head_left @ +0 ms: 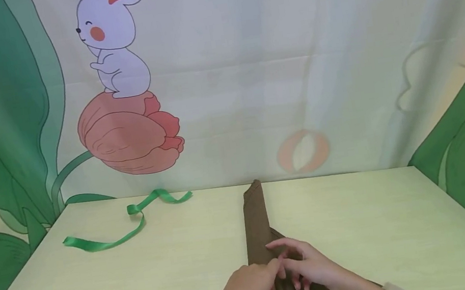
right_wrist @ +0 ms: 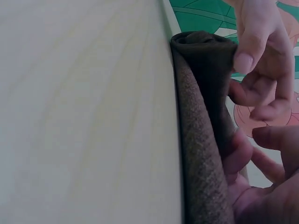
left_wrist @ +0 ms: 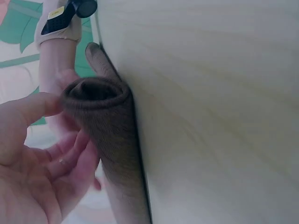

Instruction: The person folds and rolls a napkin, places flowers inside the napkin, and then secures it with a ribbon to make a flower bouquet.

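A dark brown cloth [head_left: 256, 226], rolled into a long narrow strip, runs away from me across the table, with a wider part spreading under my right forearm. My left hand [head_left: 252, 288] holds the roll near its close end. In the left wrist view, the left thumb [left_wrist: 44, 105] lies at the rim of the roll's open end, the other fingers against its side. My right hand [head_left: 309, 263] is just beside it, index finger stretched over the cloth. Right fingertips [right_wrist: 239, 151] touch the roll's side in the right wrist view, thumb lifted off.
A green ribbon [head_left: 108, 244] with a knot or loop lies curled on the left back of the pale table [head_left: 382, 223]. Behind the table's far edge hangs a printed curtain [head_left: 223, 77] with a rabbit and tulips.
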`<state>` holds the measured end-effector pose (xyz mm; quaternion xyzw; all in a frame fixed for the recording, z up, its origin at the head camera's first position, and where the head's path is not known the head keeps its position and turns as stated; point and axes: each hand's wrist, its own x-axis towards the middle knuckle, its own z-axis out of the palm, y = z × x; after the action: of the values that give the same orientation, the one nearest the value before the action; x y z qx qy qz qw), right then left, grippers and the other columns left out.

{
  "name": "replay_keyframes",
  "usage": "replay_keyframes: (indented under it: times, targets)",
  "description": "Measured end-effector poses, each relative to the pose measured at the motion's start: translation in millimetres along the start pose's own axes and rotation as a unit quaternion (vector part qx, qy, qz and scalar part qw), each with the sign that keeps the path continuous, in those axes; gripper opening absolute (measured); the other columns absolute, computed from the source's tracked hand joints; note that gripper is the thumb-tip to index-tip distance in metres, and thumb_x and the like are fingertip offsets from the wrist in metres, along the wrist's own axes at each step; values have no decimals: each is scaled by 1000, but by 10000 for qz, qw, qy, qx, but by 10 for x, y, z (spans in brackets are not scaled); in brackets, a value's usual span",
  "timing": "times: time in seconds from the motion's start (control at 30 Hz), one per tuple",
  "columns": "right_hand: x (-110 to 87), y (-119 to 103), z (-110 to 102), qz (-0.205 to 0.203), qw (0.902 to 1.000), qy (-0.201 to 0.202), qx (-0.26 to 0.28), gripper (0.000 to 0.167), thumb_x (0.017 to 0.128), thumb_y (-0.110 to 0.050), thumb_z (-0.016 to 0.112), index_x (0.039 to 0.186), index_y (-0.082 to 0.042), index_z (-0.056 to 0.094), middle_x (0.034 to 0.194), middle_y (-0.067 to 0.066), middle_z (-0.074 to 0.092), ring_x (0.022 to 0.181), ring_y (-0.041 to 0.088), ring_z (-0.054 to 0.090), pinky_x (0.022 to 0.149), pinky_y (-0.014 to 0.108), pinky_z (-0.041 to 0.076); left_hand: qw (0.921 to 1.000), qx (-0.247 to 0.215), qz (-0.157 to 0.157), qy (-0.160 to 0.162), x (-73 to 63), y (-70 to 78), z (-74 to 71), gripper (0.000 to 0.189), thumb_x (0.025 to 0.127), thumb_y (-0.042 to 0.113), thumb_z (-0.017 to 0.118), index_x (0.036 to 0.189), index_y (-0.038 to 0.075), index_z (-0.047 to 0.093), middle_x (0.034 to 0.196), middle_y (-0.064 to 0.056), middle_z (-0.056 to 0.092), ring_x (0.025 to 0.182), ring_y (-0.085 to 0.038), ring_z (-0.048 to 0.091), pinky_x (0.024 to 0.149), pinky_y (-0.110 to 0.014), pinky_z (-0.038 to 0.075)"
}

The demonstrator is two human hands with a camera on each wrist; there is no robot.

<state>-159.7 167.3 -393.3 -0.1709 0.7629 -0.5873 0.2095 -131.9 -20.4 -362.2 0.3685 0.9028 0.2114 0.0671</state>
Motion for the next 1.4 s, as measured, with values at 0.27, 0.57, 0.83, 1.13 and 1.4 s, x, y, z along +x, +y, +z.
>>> replay_keyframes:
  times: [0.27,0.57,0.83,1.13,1.4]
  targets:
    - [14,30,7,13,9980,-59,-622,46,81,-18,68,124,-11,51,91,8,51,44,8,45,37,20,37,9887,-1501,-12,-63,-153,-193,-90,16,80,11,67,95,11,61,68,14,54,60,4,48,59,-16,42]
    - [4,10,8,108,9948,14,-1008,56,71,-14,78,121,-15,53,90,8,49,45,9,45,38,22,38,9771,-2035,-544,-293,-233,-277,-64,25,77,23,71,98,16,58,62,11,55,54,0,50,55,-18,42]
    - [-16,-15,-19,300,9940,-66,-1046,57,70,-16,78,121,-14,53,88,7,49,45,9,45,38,22,38,9814,-1781,-570,-443,-164,-289,-4,28,76,23,73,97,19,57,55,10,49,49,0,45,51,-17,39]
    - [133,-69,-102,132,9908,-392,-1288,48,79,-15,70,123,-10,54,85,6,50,45,9,45,39,21,37,9846,-1571,-556,-532,-140,-298,-25,29,73,23,76,95,19,57,55,11,44,48,0,40,48,-17,35]
    - [556,-109,-369,249,9833,-442,-1747,51,80,-14,69,128,-10,51,81,6,49,41,7,37,38,19,32,9862,-1421,-548,-643,-124,-310,-26,29,73,23,75,95,19,57,55,11,46,49,0,43,50,-17,38]
